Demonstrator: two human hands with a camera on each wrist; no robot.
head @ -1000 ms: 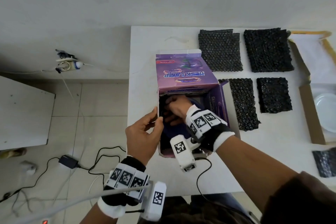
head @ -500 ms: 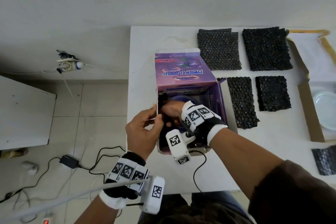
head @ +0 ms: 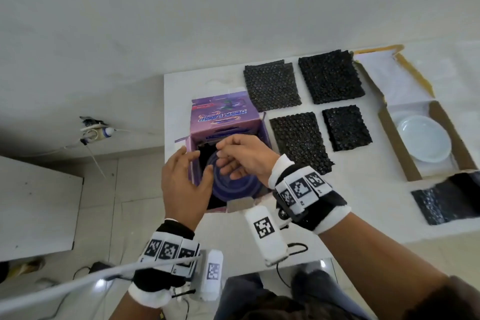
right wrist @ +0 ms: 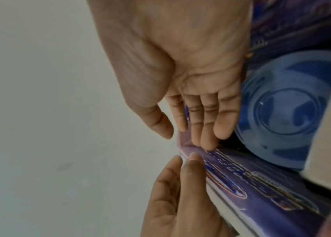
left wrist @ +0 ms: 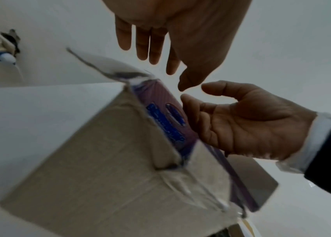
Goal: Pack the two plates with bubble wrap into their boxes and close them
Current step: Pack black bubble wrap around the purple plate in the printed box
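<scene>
The purple box (head: 223, 122) stands open at the table's left edge. Inside it a plate (head: 233, 189) lies face up, tinted purple, with dark material around it. My left hand (head: 198, 162) hovers at the box's left wall with relaxed fingers and holds nothing. My right hand (head: 226, 158) hangs over the opening, loosely curled and empty. In the right wrist view the fingertips (right wrist: 209, 144) of my right hand reach the corner of a purple flap (right wrist: 251, 184), beside the plate (right wrist: 286, 109). A white plate (head: 423, 138) lies in the brown cardboard box (head: 397, 153) at right.
Black bubble wrap sheets lie behind and right of the purple box: two at the back (head: 271, 86) (head: 330, 75), two nearer (head: 298, 140) (head: 345, 127), and one at the front right (head: 446, 197). Left of the table the floor carries cables (head: 85, 270).
My right hand has come up out of the purple box to its opening. My left hand has let go of the box's left edge and spread its fingers.
</scene>
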